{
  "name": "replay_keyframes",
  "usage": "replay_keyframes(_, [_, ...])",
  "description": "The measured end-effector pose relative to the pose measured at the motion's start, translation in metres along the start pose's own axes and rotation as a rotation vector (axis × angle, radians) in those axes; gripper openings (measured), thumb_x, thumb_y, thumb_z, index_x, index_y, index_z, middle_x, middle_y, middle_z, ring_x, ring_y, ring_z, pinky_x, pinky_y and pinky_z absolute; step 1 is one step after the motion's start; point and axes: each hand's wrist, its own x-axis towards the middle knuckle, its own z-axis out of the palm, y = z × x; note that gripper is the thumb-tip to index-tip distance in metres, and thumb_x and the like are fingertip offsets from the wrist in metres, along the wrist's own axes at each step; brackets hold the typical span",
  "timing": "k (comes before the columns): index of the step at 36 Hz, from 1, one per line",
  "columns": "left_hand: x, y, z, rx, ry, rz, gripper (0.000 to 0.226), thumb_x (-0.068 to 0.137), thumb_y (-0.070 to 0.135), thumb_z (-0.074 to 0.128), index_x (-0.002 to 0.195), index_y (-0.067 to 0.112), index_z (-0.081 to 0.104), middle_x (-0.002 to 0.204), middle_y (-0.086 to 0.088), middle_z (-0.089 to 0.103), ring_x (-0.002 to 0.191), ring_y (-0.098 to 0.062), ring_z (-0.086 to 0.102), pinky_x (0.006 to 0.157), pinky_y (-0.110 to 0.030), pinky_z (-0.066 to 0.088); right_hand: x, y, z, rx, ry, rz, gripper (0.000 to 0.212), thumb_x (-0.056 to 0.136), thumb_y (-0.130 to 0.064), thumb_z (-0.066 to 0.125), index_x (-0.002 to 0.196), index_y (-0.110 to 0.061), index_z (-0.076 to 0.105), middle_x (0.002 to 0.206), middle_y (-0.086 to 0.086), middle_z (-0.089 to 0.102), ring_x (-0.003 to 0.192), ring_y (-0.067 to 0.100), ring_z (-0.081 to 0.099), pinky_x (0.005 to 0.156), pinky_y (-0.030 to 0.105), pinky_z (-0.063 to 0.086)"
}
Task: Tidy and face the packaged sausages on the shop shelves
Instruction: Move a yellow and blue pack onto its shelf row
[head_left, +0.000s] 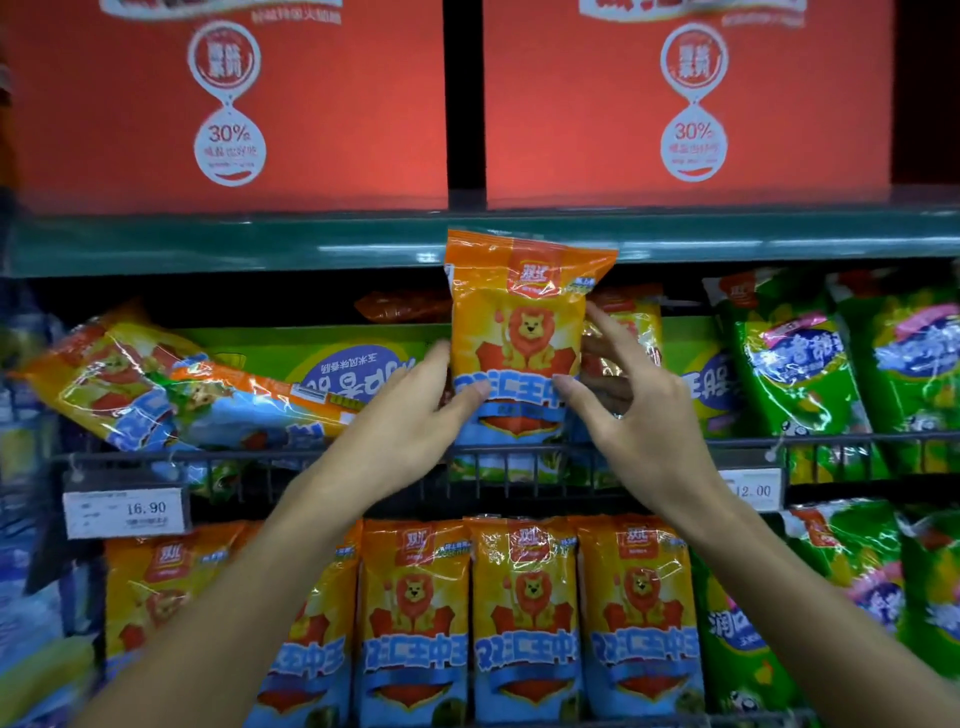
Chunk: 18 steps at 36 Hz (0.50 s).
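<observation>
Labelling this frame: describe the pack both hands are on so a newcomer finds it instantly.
Under the green shelf edge, on the middle wire-fronted shelf, one orange lion pack stands upright between the left hand and right hand. The same-design packs to its left lie toppled sideways.

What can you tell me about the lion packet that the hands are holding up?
The lion packet is a shiny plastic bag, orange at the top and blue at the bottom, with a cartoon lion and a red logo on the front. It stands upright, facing forward, behind the wire rail of the middle shelf. The left hand grips its left edge and the right hand its right edge, thumbs on the front.
</observation>
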Motion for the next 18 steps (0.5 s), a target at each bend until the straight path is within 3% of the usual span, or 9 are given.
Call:
replay_keyframes(3, [-0.002,-0.002,0.006,0.146,0.106,0.005,0.029,0.101,0.052,0.052,0.126,0.037,0.047,0.107,0.009,0.071,0.094,-0.016,0.070,0.078,-0.049,0.059,0.002,0.001,0.002,-0.011,-0.039,0.017,0.075,0.095,-0.027,0.070,0.159,-0.031,0.031,0.099,-0.029,0.061,0.085,-0.013,0.067,0.079,0.009,0.056])
replay_keyframes(6, [-0.005,-0.001,0.010,0.254,0.180,-0.004,0.050,0.099,0.053,0.054,0.145,0.037,0.040,0.119,0.009,0.069,0.108,-0.018,0.067,0.085,-0.045,0.058,0.001,0.003,0.003,-0.075,-0.074,0.024,0.075,0.096,-0.034,0.068,0.160,-0.032,0.027,0.091,-0.018,0.068,0.087,-0.002,0.069,0.085,0.016,0.058])
replay_keyframes(8, [-0.008,0.003,0.013,0.304,0.216,-0.008,0.080,0.099,0.049,0.058,0.162,0.034,0.011,0.151,0.003,0.051,0.131,-0.022,0.057,0.102,-0.045,0.052,0.000,0.005,0.005,-0.137,-0.056,0.017,0.075,0.096,-0.039,0.067,0.160,-0.032,0.027,0.102,-0.017,0.069,0.098,0.000,0.067,0.091,0.016,0.055])
replay_keyframes(10, [-0.012,0.007,0.018,0.322,0.285,0.019,0.100,0.097,0.043,0.063,0.162,0.033,-0.012,0.169,0.003,0.019,0.141,-0.022,0.044,0.103,-0.039,0.049,-0.003,0.009,0.008,-0.247,0.021,-0.042,0.073,0.096,-0.041,0.068,0.159,-0.025,0.034,0.134,-0.008,0.062,0.125,0.003,0.055,0.106,0.011,0.040])
replay_keyframes(12, [-0.015,0.008,0.021,0.352,0.390,0.155,0.107,0.092,0.031,0.073,0.163,0.030,-0.008,0.167,0.002,0.013,0.134,-0.017,0.045,0.084,-0.026,0.052,-0.007,0.013,0.012,-0.295,0.096,-0.120,0.070,0.096,-0.037,0.070,0.156,-0.017,0.040,0.151,-0.003,0.048,0.140,0.004,0.039,0.114,0.012,0.030])
replay_keyframes(13, [-0.015,0.006,0.021,0.386,0.437,0.223,0.108,0.089,0.025,0.078,0.165,0.026,0.002,0.165,-0.002,0.015,0.133,-0.016,0.045,0.082,-0.020,0.051,-0.009,0.014,0.014,-0.304,0.119,-0.160,0.069,0.096,-0.034,0.070,0.156,-0.015,0.041,0.153,-0.003,0.045,0.142,0.006,0.038,0.116,0.015,0.031])
replay_keyframes(16, [-0.013,-0.003,0.026,0.556,0.419,0.355,0.096,0.083,0.007,0.082,0.162,0.019,0.028,0.166,-0.009,0.023,0.152,-0.027,0.029,0.114,-0.032,0.039,-0.011,0.020,0.023,-0.348,0.135,-0.228,0.069,0.096,-0.030,0.069,0.157,-0.013,0.039,0.156,-0.001,0.043,0.145,0.014,0.039,0.117,0.027,0.036])
replay_keyframes(18, [-0.010,-0.010,0.035,0.663,0.355,0.402,0.082,0.086,0.007,0.078,0.158,0.019,0.039,0.169,-0.007,0.021,0.157,-0.029,0.017,0.120,-0.041,0.034,-0.006,0.023,0.026,-0.448,0.123,-0.229,0.068,0.096,-0.032,0.070,0.155,-0.012,0.042,0.154,0.002,0.049,0.144,0.018,0.038,0.117,0.038,0.039])
